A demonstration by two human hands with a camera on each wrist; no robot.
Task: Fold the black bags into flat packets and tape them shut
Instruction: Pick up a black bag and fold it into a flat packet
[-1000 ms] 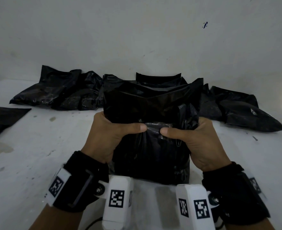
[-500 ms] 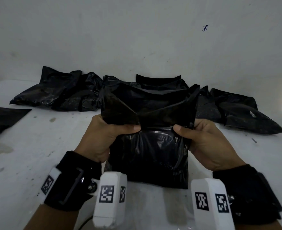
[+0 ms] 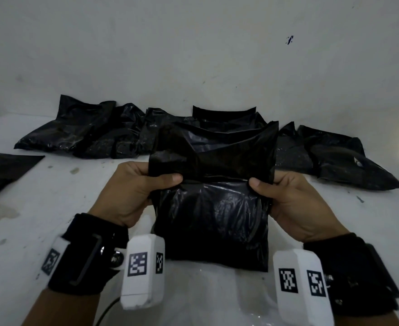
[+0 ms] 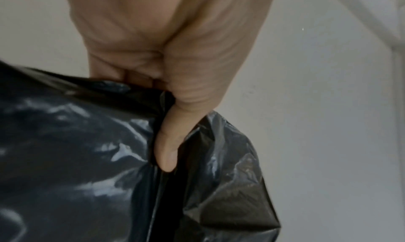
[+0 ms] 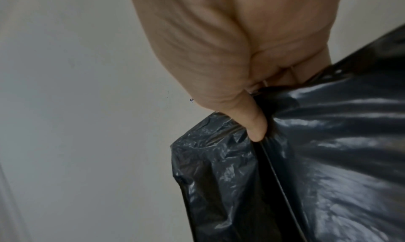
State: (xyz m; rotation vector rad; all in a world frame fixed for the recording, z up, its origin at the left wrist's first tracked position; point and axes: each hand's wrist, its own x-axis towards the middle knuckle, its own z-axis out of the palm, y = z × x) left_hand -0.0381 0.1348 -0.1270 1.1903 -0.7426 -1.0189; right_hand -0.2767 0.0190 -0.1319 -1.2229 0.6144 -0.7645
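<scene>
No readable text, brand or number anywhere.
Only black-and-white square code markers appear, on the white plastic wrist-camera housings [image 3: 144,270] and the black fabric wrist straps [image 3: 85,252]; they carry patterns, not letters.

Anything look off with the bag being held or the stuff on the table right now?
Nothing serious. The held black bag has an uneven upper flap, crumpled lower on its left; both the left hand and right hand pinch it at the fold. The table shows stains and specks near its left edge.
</scene>
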